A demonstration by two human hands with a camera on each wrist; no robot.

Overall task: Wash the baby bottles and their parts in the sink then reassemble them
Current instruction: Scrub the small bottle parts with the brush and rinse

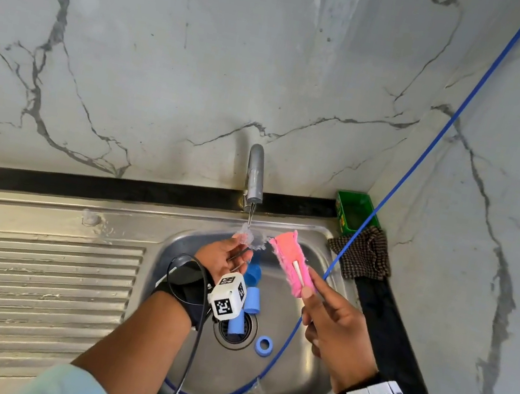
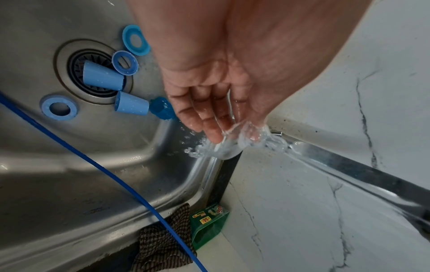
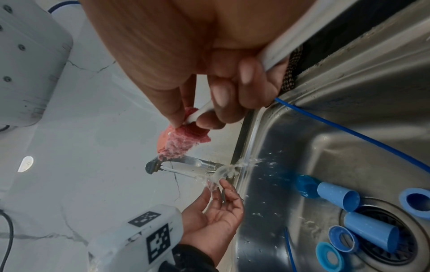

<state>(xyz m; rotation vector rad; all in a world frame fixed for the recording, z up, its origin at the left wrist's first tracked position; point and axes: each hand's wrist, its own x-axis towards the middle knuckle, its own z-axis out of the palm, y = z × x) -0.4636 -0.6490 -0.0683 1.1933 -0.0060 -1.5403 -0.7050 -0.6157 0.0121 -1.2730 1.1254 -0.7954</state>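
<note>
My left hand (image 1: 228,257) is palm up under the running tap (image 1: 255,175) and pinches a clear nipple (image 1: 250,238) at its fingertips; water splashes over the nipple (image 2: 235,145). To its right, my right hand (image 1: 336,326) grips the white handle of a pink sponge brush (image 1: 288,263), held in the air beside the water stream. Blue bottle parts lie in the sink (image 1: 288,390) round the drain: two cone-shaped caps (image 2: 100,77) (image 2: 131,105) and three rings (image 2: 136,40) (image 2: 124,62) (image 2: 59,109). No bottle body shows.
A blue hose (image 1: 434,133) runs down from the upper right and loops through the basin. A green box (image 1: 354,211) and a checked cloth (image 1: 364,255) sit at the back right corner. The ribbed drainboard (image 1: 31,279) lies to the left.
</note>
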